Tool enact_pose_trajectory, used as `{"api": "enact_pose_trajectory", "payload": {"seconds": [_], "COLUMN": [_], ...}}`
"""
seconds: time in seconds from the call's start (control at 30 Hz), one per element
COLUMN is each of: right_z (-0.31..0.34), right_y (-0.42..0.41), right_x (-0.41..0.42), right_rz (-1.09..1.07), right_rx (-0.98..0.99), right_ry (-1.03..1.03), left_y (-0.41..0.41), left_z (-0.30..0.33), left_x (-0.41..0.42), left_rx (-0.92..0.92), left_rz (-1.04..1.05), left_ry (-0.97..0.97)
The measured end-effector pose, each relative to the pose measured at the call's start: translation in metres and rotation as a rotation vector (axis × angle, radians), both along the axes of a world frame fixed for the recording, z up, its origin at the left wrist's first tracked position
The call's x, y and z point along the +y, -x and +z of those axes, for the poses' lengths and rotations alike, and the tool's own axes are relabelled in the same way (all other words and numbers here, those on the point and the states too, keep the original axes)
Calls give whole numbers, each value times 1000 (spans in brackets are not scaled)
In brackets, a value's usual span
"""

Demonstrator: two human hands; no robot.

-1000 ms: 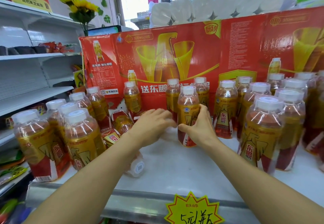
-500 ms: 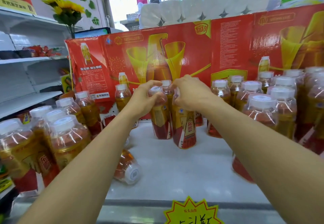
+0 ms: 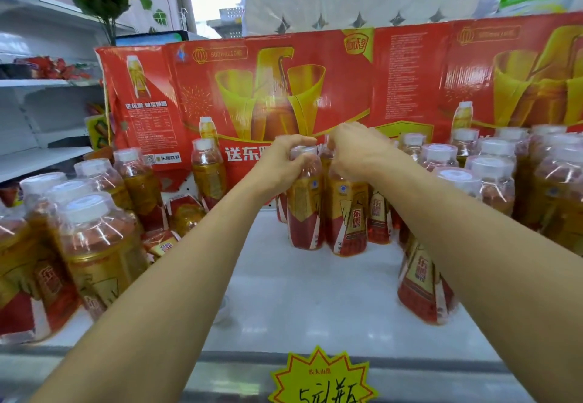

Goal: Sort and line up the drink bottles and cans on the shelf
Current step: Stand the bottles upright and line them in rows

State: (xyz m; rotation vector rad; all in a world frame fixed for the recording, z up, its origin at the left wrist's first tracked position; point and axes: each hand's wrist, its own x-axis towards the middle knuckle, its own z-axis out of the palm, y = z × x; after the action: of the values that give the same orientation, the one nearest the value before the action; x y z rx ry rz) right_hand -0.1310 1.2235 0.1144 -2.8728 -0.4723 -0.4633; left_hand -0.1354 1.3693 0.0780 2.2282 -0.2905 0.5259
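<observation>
While both bottles stand touching, your left hand [image 3: 280,163] is curled around one bottle [image 3: 305,210]'s cap, right hand [image 3: 356,153] clamped over the neighbouring bottle [image 3: 347,213]'s top.

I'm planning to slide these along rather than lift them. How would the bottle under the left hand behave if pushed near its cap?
The bottle looks tall and narrow-based, so a push at the cap would probably tip it. It appears full, so likely fairly heavy for its size. The glossy label may feel slippery. The left hand grips near the cap; pushing lower seems safer.
</observation>
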Motion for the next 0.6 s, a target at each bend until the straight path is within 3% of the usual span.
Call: {"api": "enact_pose_trajectory", "payload": {"seconds": [0.17, 0.3, 0.37, 0.5, 0.6], "right_z": [-8, -26, -34, -53, -67], "right_y": [31, 62, 76, 96, 112], "right_x": [-4, -4, 3, 31, 58], "right_rz": [73, 356, 457, 619, 703], "right_rx": [-103, -367, -399, -212, -11], "right_ry": [-13, -367, -524, -728, -729], "left_y": [27, 82, 113, 173, 213], "left_z": [-10, -33, -47, -65, -79], "left_x": [-6, 2, 9, 28, 49], "left_rx": [-33, -282, -373, -467, -572], "left_rz": [130, 256, 315, 481, 637], "left_ry": [-176, -170, -180, -216, -207]}}
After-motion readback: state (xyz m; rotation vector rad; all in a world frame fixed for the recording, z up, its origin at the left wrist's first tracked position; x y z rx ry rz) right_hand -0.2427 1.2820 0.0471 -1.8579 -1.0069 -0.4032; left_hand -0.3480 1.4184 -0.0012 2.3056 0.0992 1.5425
